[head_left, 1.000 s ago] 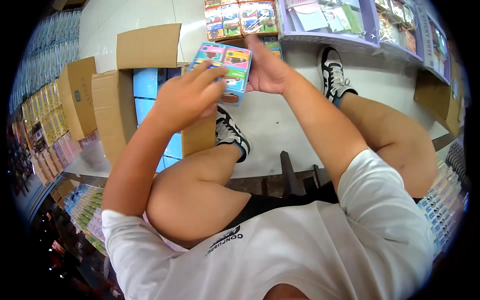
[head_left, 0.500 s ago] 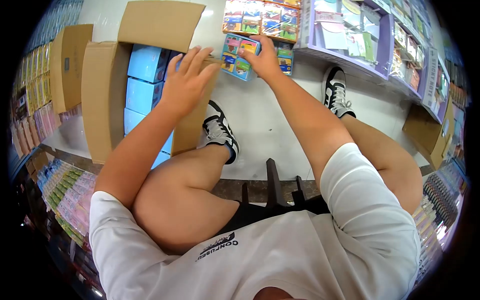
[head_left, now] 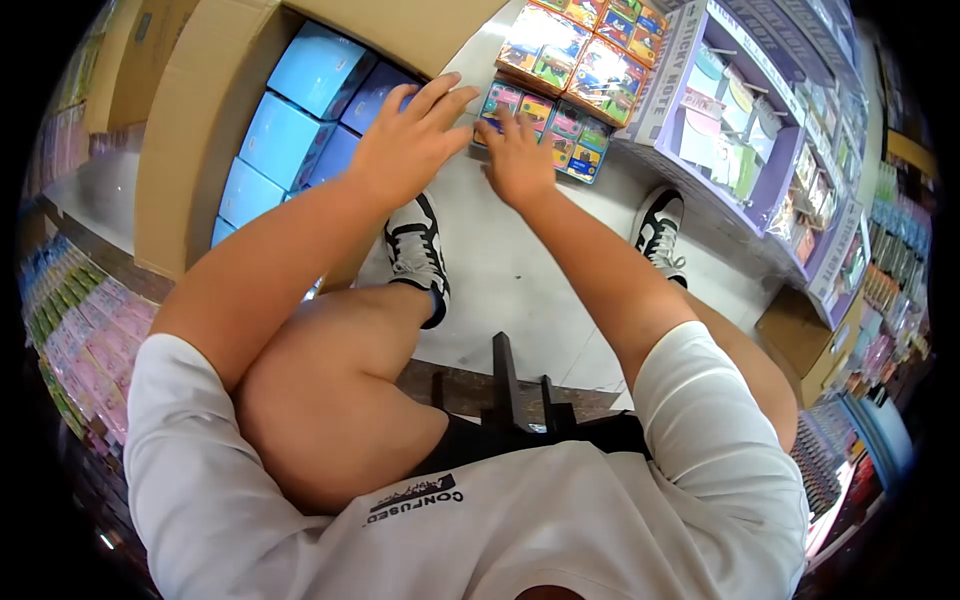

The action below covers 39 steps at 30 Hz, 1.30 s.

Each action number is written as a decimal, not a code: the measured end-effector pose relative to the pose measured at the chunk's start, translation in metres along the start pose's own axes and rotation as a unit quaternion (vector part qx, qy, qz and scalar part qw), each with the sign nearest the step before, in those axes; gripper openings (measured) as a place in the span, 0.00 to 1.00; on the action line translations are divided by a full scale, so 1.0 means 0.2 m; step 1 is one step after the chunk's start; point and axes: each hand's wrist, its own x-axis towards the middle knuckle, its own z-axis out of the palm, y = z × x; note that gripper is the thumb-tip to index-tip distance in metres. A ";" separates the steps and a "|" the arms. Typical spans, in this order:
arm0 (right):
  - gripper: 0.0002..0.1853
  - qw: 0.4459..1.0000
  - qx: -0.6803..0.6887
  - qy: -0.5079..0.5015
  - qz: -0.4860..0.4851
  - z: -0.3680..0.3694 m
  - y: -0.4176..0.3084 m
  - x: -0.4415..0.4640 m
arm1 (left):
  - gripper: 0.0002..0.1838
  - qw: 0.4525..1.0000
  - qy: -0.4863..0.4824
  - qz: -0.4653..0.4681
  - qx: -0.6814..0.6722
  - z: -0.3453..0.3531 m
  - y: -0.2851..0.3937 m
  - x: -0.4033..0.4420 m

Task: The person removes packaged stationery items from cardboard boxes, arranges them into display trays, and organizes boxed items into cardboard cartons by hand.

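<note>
My right hand [head_left: 517,165] has its fingers spread against the near side of a small blue patterned box [head_left: 511,98], touching it without wrapping round it. Right beside that box sits a similar patterned box [head_left: 580,143] on the floor. My left hand [head_left: 412,145] is open, fingers apart, above the right side of a cardboard carton [head_left: 190,130]. Inside the carton stand several light blue boxes [head_left: 320,70] and darker blue boxes [head_left: 378,92]; my left hand and forearm hide part of them.
Orange shrink-wrapped packs [head_left: 570,55] stand behind the patterned boxes. A purple sticky-note display [head_left: 680,150] lies to the right. My shoes [head_left: 415,255] are on the pale floor [head_left: 530,300], with dark stool legs [head_left: 506,375] nearer me. Packaged goods [head_left: 90,340] line the left.
The patterned box has gone from my right hand's grasp to a place beside the similar one, and those fingers have spread. The view has shifted; my left hand stays open near the carton.
</note>
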 end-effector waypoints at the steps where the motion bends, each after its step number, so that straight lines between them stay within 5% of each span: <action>1: 0.28 0.998 0.001 -0.070 -0.011 0.02 -0.02 -0.03 | 0.13 1.000 -0.003 -0.002 -0.010 0.01 0.00 -0.01; 8: 0.36 0.984 -0.135 -0.112 -0.009 0.11 0.04 0.01 | 0.14 0.996 -0.039 0.001 -0.084 -0.09 0.00 -0.01; 13: 0.42 0.983 -0.087 -0.163 0.007 -0.05 0.00 0.03 | 0.14 0.985 0.012 0.069 -0.157 -0.20 -0.15 -0.01; 17: 0.41 0.981 0.066 -0.182 -0.032 -0.21 0.13 -0.02 | 0.13 0.943 0.080 -0.238 -0.218 -0.28 -0.38 -0.11; 19: 0.39 0.974 0.088 -0.179 -0.106 -0.34 0.31 -0.15 | 0.21 0.947 0.064 -0.284 -0.137 -0.22 -0.59 -0.19; 23: 0.36 0.965 0.061 -0.240 -0.083 -0.85 0.54 -0.49 | 0.38 0.933 0.013 -0.359 0.014 -0.01 -0.85 -0.34; 24: 0.35 0.963 0.069 -0.249 -0.075 -0.99 0.58 -0.59 | 0.50 0.926 -0.037 -0.374 -0.021 -0.03 -0.84 -0.31; 28: 0.34 0.968 0.100 -0.227 -0.030 -1.45 0.57 -0.94 | 0.59 0.905 -0.055 -0.420 0.023 -0.06 -0.69 -0.19; 33: 0.35 0.949 0.263 -0.163 0.065 -1.61 0.56 -1.19 | 0.51 0.886 -0.105 -0.440 0.101 -0.17 -0.65 -0.07; 35: 0.34 0.941 0.287 -0.164 0.077 -1.61 0.61 -1.18 | 0.52 0.869 -0.139 -0.458 0.127 -0.21 -0.61 0.01; 37: 0.32 0.985 0.152 -0.083 -0.005 -1.62 0.68 -1.11 | 0.56 0.860 -0.151 -0.475 0.107 -0.18 -0.63 0.05; 39: 0.31 0.952 0.300 -0.050 0.037 -1.60 0.70 -1.03 | 0.60 0.855 -0.155 -0.486 0.096 -0.14 -0.64 0.04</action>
